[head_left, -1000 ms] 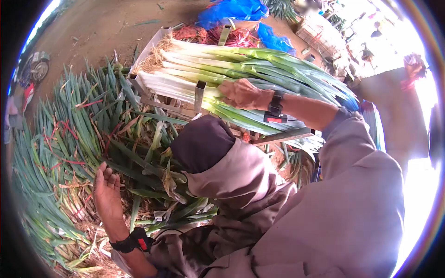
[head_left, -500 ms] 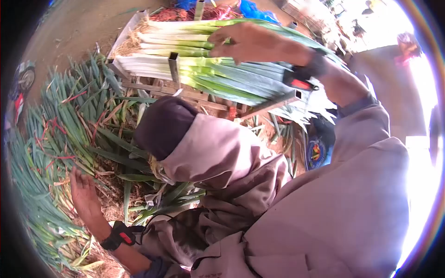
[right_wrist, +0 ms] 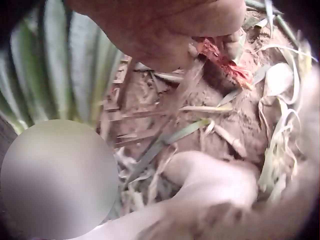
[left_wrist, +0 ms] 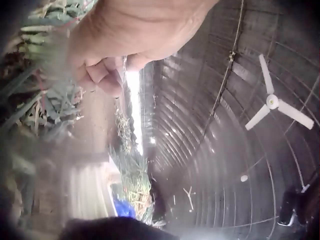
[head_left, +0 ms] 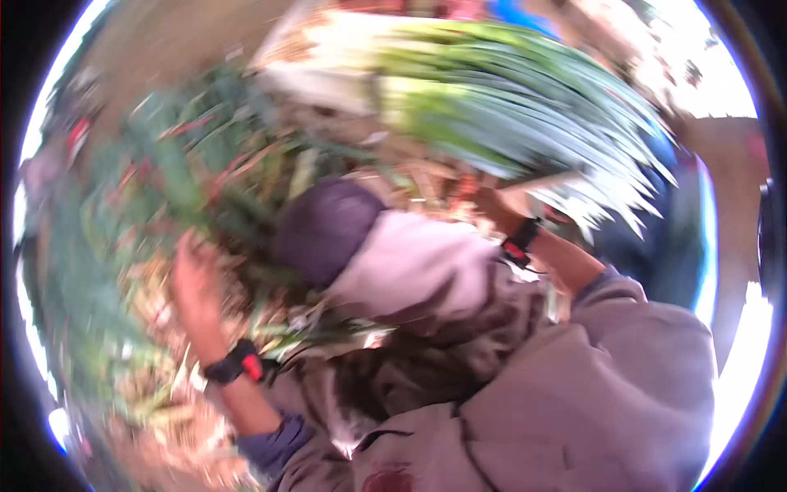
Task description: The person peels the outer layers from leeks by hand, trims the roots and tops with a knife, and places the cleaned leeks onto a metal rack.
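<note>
My right hand (head_left: 496,207) is low beside the near side of the rack, below the hanging leaves. In the right wrist view its fingers curl round a crumpled red plastic string (right_wrist: 229,64). Long green onions (head_left: 492,107) lie side by side on the rack, white root ends to the left and leaf tips to the right. Over on the left, my left hand (head_left: 197,275) hangs with loosely bent fingers above the leafy pile, blurred by motion. Nothing held shows in the left wrist view, where its fingers (left_wrist: 107,82) are half curled.
A large heap of green onions (head_left: 90,271), some tied with red string, covers the ground at left. Dry leaves and husks (right_wrist: 280,120) litter the soil below. Blue plastic (head_left: 525,15) lies behind the rack. A ceiling fan (left_wrist: 272,102) hangs overhead.
My right hand has left the top of the onions, come down to the rack's near side and taken hold of the red string. My left hand stays over the heap; the head view has shifted.
</note>
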A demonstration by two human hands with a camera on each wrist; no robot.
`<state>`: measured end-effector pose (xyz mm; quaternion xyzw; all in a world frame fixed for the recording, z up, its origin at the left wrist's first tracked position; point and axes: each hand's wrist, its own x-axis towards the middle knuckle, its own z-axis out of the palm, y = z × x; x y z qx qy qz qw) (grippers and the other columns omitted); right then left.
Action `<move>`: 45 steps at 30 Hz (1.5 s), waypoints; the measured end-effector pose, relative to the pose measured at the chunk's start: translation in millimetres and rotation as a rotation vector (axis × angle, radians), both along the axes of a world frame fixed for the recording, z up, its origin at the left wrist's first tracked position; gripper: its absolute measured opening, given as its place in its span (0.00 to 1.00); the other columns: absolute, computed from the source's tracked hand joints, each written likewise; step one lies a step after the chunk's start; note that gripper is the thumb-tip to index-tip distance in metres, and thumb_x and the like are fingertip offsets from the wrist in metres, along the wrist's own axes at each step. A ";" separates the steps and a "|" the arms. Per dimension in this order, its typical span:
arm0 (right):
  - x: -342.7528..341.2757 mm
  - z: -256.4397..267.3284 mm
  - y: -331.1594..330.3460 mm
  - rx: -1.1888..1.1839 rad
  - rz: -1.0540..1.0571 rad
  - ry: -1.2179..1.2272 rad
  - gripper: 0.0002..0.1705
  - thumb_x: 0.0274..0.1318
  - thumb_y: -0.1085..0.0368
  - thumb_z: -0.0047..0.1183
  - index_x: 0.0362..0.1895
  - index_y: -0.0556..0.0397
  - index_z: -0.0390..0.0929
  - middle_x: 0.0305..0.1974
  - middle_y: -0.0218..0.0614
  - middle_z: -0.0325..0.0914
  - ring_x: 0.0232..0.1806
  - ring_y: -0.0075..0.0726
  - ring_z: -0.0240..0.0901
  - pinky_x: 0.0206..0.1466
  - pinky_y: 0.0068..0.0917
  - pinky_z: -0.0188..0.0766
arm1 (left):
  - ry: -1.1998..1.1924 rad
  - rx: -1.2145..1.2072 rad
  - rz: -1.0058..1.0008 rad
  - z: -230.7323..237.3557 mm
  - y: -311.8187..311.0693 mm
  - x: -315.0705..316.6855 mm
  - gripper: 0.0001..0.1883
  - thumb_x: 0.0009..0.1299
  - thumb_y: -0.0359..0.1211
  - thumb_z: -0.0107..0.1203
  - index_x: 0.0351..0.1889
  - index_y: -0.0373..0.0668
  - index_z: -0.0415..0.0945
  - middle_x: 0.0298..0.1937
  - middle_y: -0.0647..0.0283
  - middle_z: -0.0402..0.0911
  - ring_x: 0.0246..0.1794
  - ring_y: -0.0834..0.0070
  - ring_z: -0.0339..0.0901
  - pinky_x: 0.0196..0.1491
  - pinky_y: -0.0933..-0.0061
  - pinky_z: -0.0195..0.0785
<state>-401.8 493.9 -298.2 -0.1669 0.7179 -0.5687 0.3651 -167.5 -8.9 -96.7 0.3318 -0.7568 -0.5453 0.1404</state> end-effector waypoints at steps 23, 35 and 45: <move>60.4 16.3 -101.2 -0.143 -0.205 -0.943 0.15 0.60 0.66 0.53 0.50 0.58 0.77 0.42 0.42 0.79 0.32 0.36 0.76 0.35 0.29 0.72 | 0.597 0.567 0.637 39.4 -43.8 114.2 0.14 0.72 0.35 0.60 0.51 0.38 0.76 0.41 0.68 0.79 0.40 0.78 0.76 0.57 0.72 0.73; 71.7 8.3 -106.5 -0.172 -0.229 -0.994 0.16 0.63 0.65 0.51 0.52 0.58 0.75 0.43 0.42 0.78 0.29 0.32 0.74 0.31 0.27 0.70 | 0.554 0.544 0.697 30.2 -22.2 131.7 0.12 0.76 0.39 0.55 0.47 0.42 0.79 0.38 0.69 0.81 0.37 0.80 0.77 0.46 0.74 0.76; 68.2 17.2 -94.6 -0.244 -0.275 -1.048 0.17 0.66 0.64 0.49 0.55 0.58 0.74 0.44 0.42 0.77 0.27 0.29 0.73 0.27 0.25 0.68 | 0.451 0.594 0.511 25.9 -2.4 69.5 0.12 0.74 0.36 0.56 0.50 0.40 0.80 0.38 0.64 0.84 0.36 0.78 0.81 0.45 0.76 0.77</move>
